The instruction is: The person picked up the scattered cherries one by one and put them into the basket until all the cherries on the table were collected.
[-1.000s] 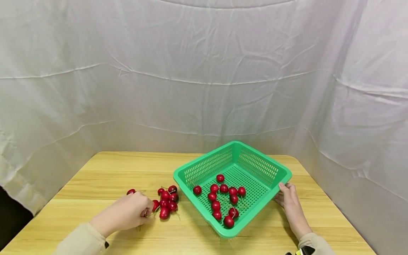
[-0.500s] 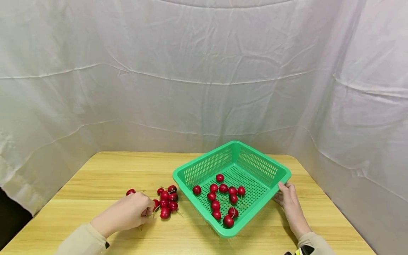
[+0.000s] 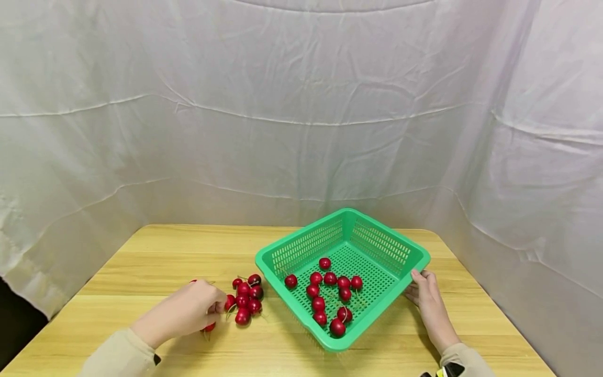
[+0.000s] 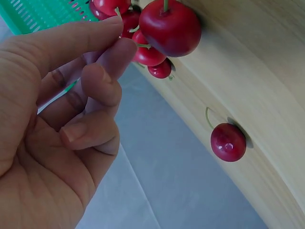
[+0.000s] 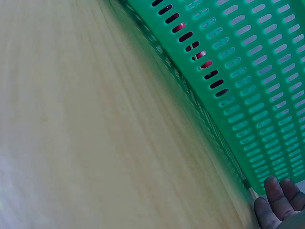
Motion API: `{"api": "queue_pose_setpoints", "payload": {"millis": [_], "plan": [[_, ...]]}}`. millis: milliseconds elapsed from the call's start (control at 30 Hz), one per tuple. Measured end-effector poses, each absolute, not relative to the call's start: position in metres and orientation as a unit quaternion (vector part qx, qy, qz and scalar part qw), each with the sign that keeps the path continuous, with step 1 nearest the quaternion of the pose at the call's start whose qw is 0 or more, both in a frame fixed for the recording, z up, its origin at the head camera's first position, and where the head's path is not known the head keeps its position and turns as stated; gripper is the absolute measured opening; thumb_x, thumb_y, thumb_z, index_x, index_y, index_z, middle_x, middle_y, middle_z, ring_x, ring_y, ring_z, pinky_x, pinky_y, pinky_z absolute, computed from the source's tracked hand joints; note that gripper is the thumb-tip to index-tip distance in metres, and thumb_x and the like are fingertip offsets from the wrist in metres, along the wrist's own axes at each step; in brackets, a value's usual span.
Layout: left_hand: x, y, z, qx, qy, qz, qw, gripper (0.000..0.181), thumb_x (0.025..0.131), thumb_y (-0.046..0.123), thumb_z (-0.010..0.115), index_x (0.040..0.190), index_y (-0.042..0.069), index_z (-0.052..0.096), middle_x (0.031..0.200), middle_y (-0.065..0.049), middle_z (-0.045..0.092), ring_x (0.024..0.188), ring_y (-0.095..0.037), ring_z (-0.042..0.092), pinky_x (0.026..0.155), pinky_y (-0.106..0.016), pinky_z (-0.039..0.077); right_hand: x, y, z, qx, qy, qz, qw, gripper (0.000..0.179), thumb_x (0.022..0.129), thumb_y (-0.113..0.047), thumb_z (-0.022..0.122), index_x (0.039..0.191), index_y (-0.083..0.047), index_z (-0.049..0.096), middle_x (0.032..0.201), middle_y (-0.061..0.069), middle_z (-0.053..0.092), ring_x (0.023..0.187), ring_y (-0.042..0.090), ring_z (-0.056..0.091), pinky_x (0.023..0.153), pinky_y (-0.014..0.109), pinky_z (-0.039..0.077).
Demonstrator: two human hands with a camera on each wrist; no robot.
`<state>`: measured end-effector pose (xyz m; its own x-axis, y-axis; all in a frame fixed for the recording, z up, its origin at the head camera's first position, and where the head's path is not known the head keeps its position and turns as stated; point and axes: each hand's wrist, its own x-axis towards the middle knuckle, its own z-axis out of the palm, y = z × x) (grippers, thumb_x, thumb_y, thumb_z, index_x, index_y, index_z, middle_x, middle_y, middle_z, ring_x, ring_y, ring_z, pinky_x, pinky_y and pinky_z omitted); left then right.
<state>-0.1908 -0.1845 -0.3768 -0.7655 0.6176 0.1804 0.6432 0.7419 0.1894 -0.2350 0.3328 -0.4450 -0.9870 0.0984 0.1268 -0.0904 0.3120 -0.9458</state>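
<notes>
My left hand (image 3: 198, 309) reaches low over the table at the left side of a small cherry pile (image 3: 242, 302). In the left wrist view its fingertips come close together beside a cherry stem (image 4: 117, 11); I cannot tell whether they pinch it. One large cherry (image 4: 170, 26) lies beyond the fingertips, and a cherry (image 3: 209, 328) shows partly below the hand in the head view. At the right, my right hand (image 3: 426, 298) grips the green plastic basket (image 3: 278, 296) by its right side, thumb on the rim. Several cherries (image 3: 330, 278) lie inside. The basket is tilted.
A lone cherry (image 4: 228, 142) with a curved stem lies apart from the pile, mostly hidden behind my left hand in the head view. The wooden table (image 3: 188, 246) ends at a pale cloth curtain (image 3: 301, 157) behind and on both sides.
My left hand has shifted slightly left and up, so a cherry below it now shows. Cherries at the pile's front moved slightly. The basket and right hand have stayed nearly still.
</notes>
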Motion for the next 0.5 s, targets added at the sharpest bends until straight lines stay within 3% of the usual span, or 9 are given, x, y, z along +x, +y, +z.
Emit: {"api": "queue_pose_setpoints", "payload": {"millis": [500], "plan": [[-0.194,-0.188,-0.364,-0.331,-0.930,-0.148,0.054,0.029,0.086,-0.004,0.081,0.074,0.019,0.067,0.075,0.013,0.070,0.066,0.006,0.054,0.059,-0.019,0.051,-0.236,0.333,-0.445,-0.002,-0.807,0.585,0.083,0.063,0.116,-0.052,0.025,0.153,-0.001,0.025,0.146,0.019,0.044,0.108,-0.008,0.058,0.095,0.010,0.049]]}}
